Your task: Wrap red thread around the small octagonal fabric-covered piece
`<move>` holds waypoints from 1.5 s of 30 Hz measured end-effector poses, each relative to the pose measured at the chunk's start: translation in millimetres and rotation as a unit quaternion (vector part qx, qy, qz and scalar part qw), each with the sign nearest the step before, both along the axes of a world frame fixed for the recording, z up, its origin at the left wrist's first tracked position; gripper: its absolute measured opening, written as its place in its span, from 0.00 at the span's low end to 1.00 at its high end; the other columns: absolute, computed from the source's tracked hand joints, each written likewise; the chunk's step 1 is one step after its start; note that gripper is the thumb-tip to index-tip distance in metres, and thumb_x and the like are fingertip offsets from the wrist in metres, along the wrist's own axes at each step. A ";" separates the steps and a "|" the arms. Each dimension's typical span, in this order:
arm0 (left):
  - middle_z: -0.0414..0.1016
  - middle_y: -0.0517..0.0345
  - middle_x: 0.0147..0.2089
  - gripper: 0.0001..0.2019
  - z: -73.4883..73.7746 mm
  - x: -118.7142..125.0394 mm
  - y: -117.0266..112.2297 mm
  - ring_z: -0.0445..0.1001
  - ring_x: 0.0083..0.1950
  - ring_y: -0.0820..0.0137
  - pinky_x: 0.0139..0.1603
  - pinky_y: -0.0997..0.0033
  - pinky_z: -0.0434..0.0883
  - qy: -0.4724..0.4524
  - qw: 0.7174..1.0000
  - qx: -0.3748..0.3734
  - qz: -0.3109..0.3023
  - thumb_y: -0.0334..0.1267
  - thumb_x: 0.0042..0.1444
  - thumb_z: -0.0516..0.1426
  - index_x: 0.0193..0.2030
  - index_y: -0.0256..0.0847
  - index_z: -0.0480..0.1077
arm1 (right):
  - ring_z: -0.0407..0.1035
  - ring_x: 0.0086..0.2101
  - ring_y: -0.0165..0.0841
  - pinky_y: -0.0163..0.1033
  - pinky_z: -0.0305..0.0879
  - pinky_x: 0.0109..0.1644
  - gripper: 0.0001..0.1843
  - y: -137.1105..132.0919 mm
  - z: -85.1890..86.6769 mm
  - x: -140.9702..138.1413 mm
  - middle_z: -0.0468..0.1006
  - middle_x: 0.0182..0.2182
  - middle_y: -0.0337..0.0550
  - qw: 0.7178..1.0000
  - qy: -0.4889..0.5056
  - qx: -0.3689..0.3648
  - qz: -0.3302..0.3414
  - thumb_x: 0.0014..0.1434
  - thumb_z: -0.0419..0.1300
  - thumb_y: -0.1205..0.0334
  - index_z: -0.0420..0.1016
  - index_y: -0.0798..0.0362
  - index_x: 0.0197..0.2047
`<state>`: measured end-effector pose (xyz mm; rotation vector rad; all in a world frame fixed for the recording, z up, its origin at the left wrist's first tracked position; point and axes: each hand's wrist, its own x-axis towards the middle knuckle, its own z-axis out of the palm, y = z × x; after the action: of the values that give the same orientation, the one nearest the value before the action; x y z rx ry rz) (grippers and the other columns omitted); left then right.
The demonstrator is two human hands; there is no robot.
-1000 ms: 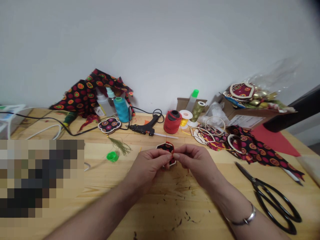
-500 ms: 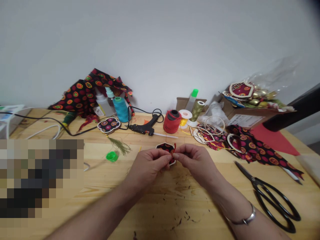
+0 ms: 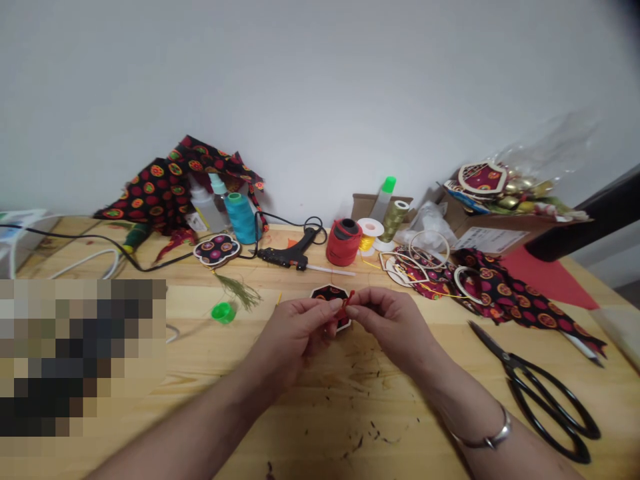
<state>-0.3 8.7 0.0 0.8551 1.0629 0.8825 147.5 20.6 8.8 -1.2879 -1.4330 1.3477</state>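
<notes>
My left hand and my right hand meet at the middle of the wooden table, fingertips pinched together. Between them I hold a short piece of red thread. Just behind my fingers lies a small hexagonal ornament covered in black fabric with red and orange dots; my fingers hide its near part. A silver bangle is on my right wrist.
Black scissors lie at the right. Behind are a black glue gun, a red thread spool, a teal spool, patterned fabric, wooden hoops, a green cap and a cardboard box. A blurred patch covers the left.
The hands stay in place; the red thread end between my fingertips has shifted slightly, from standing upright to leaning over.
</notes>
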 end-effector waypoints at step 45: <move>0.62 0.67 0.15 0.09 4.7 3.9 0.0 0.51 0.15 0.83 0.15 0.79 0.44 0.048 0.999 -0.008 0.024 0.37 0.44 0.59 0.18 0.36 0.67 | 0.66 0.27 0.31 0.36 0.60 0.32 0.05 -3.0 -6.2 -0.5 0.72 0.23 0.40 0.978 -0.126 0.165 -0.027 0.49 0.58 0.68 0.72 0.53 0.24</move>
<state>3.6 8.7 4.7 0.8686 1.1762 0.8803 147.0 17.5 2.6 -1.2968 -1.6973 0.8847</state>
